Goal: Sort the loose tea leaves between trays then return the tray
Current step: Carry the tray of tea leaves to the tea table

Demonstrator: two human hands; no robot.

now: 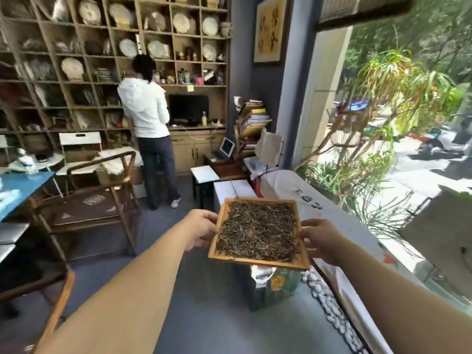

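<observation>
Head view. A square, shallow wooden tray [258, 261] is carried in the air at arm's length, over the grey floor and just above a green printed carton [274, 287] whose yellow markings are too blurred to read. The tray bed is covered edge to edge by a layer of dark, wiry loose tea leaves [258, 229]. The left hand [201, 229] is closed on the tray's left rim, and the right hand [323, 240] is closed on its right rim, thumb on top. Beside the tray, a long white-covered bench [293, 185] bears dark printed characters, illegible at this angle. On the grey wall hangs a framed calligraphy sheet [269, 28] with large black brush characters on tan paper. At the compartmented wooden shelving [201, 37], a person in a white top [145, 108] stands facing away.
</observation>
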